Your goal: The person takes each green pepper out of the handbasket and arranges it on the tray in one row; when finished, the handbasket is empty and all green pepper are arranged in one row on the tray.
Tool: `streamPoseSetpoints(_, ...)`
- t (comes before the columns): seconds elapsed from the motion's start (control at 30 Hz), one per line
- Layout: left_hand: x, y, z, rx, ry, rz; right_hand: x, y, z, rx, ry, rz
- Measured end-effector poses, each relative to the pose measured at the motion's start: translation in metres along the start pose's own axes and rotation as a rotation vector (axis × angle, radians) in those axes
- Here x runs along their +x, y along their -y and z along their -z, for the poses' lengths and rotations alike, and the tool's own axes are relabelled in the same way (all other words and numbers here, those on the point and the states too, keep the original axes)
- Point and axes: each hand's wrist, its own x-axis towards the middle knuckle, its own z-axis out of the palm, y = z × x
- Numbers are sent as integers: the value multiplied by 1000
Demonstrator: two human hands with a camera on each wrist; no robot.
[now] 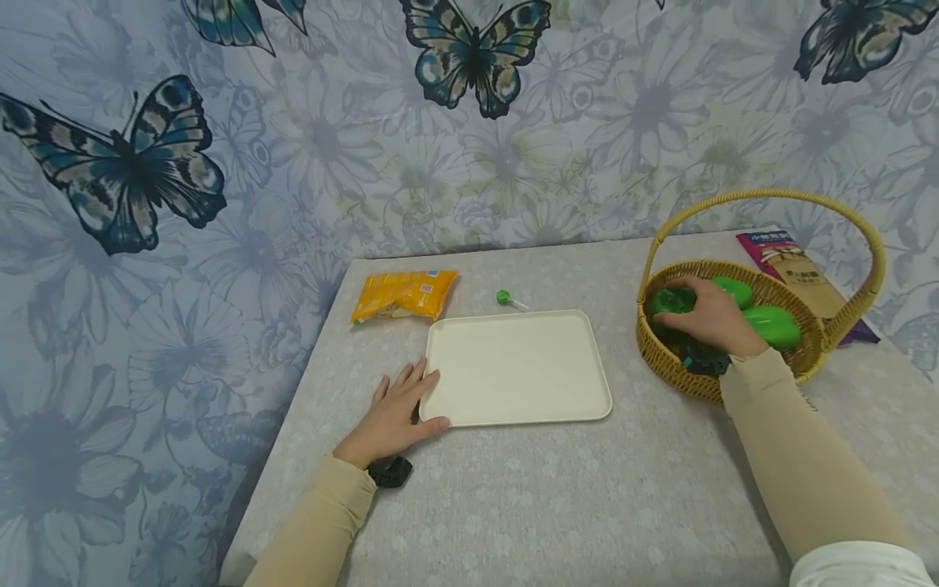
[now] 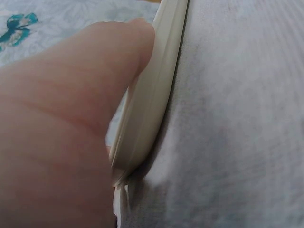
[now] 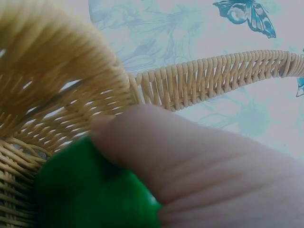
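Presently, green piece (image 1: 671, 301): glossy plastic, inside the basket (image 1: 807, 359), under the right hand (image 1: 707, 318); fingers curl over it and the thumb (image 3: 156, 142) presses its top in the right wrist view, so the hold is closed on the piece; its exact shape is hidden by the hand. Just right of that grip, two more green pieces (image 1: 770, 324), elongated, lying in the same basket, one partly under the hand; below the wrist, a dark item in the basket, too hidden to identify. Basket: woven wicker, round, with an arched handle (image 1: 770, 196) rising above and beyond the hand. Beyond the basket, further right of the grip, a flat printed packet (image 1: 800, 273) partly behind the wicker.

Left hand (image 1: 396, 412): flat on the table (image 1: 550, 505), fingers straight and relaxed, holding nothing; thumb (image 2: 128, 47) lying against the rim of the tray (image 1: 513, 367) at its near left corner. Tray: cream, rectangular, rounded corners, bare, between the two hands. Beyond the left hand, an orange bag (image 1: 403, 295); beyond the tray's far edge, a green lollipop (image 1: 504, 298), apart from the rim. Both forearms in beige sleeves; a dark band at the left wrist.
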Motion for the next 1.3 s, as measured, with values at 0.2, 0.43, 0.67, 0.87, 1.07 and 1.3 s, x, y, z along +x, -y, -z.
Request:
streamPoseSetpoints(0.2,0,0,-1,-18,9,0,-4,1,3,48,-49,-21)
streamPoseSetpoints(0.43,1,-3,-1,-18,11,5,-8,4,10,66,-86,-45)
streamPoseSetpoints(0.67,1,-3,-1,-4,-14,2,-12,18,23,100,-117,-42)
streamPoseSetpoints(0.87,-1,-3,1,-20,5,-2,-19,32,33,87,-139,-40)
streamPoseSetpoints(1.07,2,-1,0,21,-8,19,-32,52,39,82,-157,-9)
streamPoseSetpoints(1.3,2,1,0,28,-3,30,-48,95,23,108,-94,72)
